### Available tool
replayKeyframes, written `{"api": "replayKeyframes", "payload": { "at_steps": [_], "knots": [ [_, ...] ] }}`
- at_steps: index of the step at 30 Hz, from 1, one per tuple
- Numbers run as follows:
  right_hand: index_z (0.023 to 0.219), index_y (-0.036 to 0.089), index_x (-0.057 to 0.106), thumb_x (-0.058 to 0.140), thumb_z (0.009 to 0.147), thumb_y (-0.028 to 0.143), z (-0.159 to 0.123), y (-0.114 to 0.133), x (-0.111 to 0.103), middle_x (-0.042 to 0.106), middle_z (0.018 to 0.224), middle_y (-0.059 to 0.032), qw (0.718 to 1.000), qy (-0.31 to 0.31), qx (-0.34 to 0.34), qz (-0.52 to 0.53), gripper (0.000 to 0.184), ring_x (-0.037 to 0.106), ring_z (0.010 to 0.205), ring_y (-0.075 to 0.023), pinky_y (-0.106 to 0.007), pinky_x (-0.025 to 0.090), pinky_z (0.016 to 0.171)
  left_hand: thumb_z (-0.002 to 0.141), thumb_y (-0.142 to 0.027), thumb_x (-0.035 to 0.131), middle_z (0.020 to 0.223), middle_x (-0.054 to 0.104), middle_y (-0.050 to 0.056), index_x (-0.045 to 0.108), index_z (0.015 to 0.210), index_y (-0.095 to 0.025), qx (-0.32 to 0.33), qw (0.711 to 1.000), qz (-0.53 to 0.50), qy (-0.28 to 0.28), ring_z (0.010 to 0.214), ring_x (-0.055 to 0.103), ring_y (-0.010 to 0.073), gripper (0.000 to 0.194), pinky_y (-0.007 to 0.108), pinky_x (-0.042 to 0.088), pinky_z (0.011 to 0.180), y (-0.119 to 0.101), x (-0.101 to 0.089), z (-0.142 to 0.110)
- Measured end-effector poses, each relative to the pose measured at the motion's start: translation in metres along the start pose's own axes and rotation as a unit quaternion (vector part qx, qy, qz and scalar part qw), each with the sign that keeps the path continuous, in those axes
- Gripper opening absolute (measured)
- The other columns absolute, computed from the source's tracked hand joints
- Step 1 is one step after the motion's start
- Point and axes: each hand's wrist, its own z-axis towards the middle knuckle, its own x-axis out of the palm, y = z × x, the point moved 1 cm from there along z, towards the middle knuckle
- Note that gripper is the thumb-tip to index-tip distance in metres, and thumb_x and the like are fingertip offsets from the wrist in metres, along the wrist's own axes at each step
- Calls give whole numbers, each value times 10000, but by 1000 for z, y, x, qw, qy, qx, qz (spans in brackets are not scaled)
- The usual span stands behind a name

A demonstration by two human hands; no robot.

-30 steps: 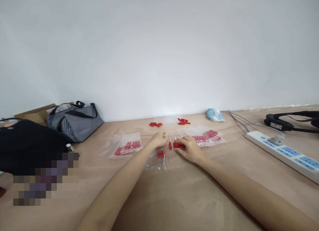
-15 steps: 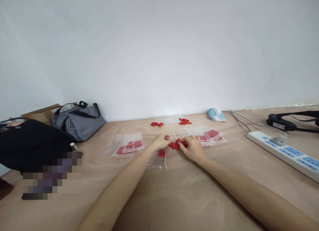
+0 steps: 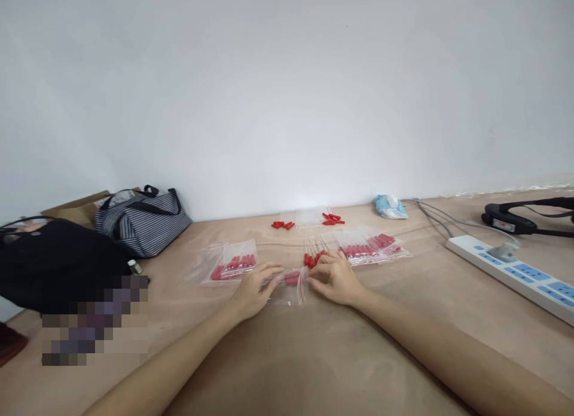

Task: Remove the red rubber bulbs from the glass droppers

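Note:
A clear zip bag with red pieces in it lies flat on the table between my hands. My left hand is at the bag's left side, thumb and fingers apart, fingertips close to the plastic. At the right side of the bag, my right hand has its thumb near the red-striped seal and its fingers curved but apart. Thin pale sticks with red tips lie just beyond that hand, which partly covers them. I cannot tell whether either hand touches the bag.
Filled zip bags lie left and right. Loose red pieces and a clear bag are by the wall. A blue tissue pack, power strip, black headset, striped bag and black bag stand around.
My left hand has left the sticks and moved left and nearer to me, to the zip bag. The right hand has shifted slightly left and toward me, its fingers loosened from the red tips.

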Motion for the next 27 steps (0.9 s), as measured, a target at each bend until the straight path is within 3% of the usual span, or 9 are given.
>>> {"api": "replayKeyframes", "payload": {
  "at_steps": [5, 13, 18, 23, 27],
  "knots": [
    [847, 258, 658, 565, 745, 373, 4, 13, 10, 579, 720, -9, 998, 40, 38, -2, 179, 450, 756, -158, -298, 263, 707, 815, -321, 452, 1214, 525, 47, 460, 1205, -223, -16, 999, 5, 41, 1106, 479, 204, 403, 372, 379, 951, 6, 3, -21],
    [747, 228, 650, 640, 688, 364, 5, 19, 13, 586, 742, -8, 996, 51, 70, -19, 148, 445, 783, -164, -299, 268, 714, 805, -279, 472, 1137, 574, 40, 426, 1208, -221, -9, 998, -14, 63, 1045, 519, 187, 411, 345, 395, 921, 3, 0, -22],
    [937, 298, 636, 599, 731, 361, 4, 19, 15, 572, 805, -16, 997, 59, 56, -5, 218, 450, 817, -168, -303, 274, 732, 816, -290, 459, 1224, 515, 34, 416, 1227, -237, 0, 996, -2, 88, 1112, 470, 194, 417, 364, 365, 951, 3, -2, -22],
    [1068, 252, 559, 539, 768, 391, 5, 23, 13, 565, 902, -54, 993, 93, 42, -57, 331, 442, 866, -198, -333, 274, 736, 837, -307, 436, 1240, 505, 21, 394, 1249, -258, 20, 994, -10, 103, 1121, 464, 179, 418, 351, 362, 959, 4, -2, -20],
    [873, 206, 598, 601, 692, 455, 5, 23, 7, 551, 873, -39, 993, 97, 52, -36, 308, 442, 851, -187, -341, 274, 765, 843, -328, 413, 1275, 471, 35, 409, 1245, -243, 5, 993, 15, 114, 1173, 414, 204, 410, 394, 328, 988, 5, 0, -21]
  ]
}}
